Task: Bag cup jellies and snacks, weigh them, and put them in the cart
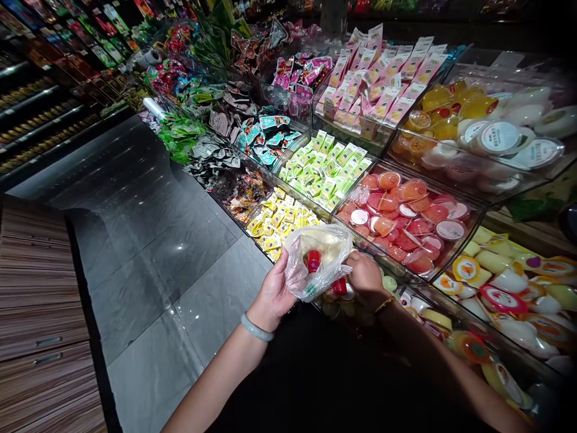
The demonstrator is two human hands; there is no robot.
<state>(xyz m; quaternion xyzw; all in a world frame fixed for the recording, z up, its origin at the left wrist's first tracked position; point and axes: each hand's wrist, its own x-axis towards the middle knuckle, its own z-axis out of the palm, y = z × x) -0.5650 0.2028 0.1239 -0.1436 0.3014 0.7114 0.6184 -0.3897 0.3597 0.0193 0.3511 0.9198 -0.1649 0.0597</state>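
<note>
Bag-holding step, apparently: translucent white plastic bag (298, 273) near frame centre, mouth open; left hand (274, 290) and right hand (366, 274), each grip closed on its side; next move calls for steady support.

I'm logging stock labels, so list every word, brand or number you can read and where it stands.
No text reads clearly.
Bag: green print, blurred.
Pink packets: too small.
Green packets: too small.
Yellow packets: too small.
White lid: blue print, blurred.
Teal packets: blurred.
</note>
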